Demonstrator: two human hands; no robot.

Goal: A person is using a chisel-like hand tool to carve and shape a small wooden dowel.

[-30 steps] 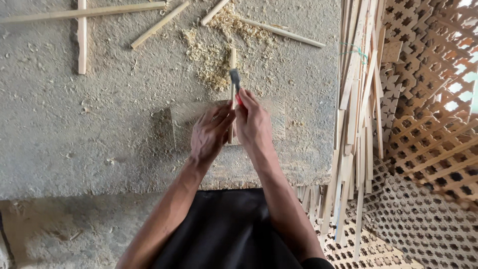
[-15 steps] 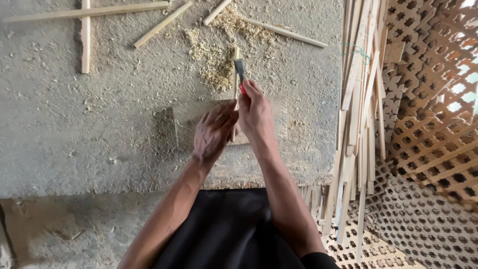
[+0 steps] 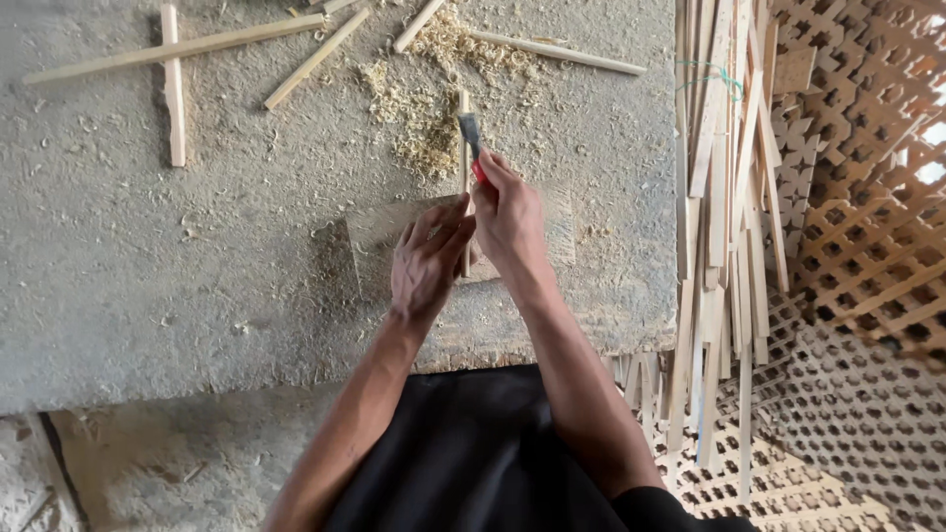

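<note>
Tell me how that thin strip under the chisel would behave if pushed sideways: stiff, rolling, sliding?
The strip looks slim and flat-sided, so it would probably slide, not roll. It is thin and long, so likely light and a bit springy. The left hand pins its near end; the loose far end would likely swing over the shavings.

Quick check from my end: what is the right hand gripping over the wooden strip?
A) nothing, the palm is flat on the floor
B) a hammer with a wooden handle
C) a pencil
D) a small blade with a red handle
D: the right hand is closed around a red-handled blade whose grey metal tip lies against the thin wooden strip, by the shavings.
</note>
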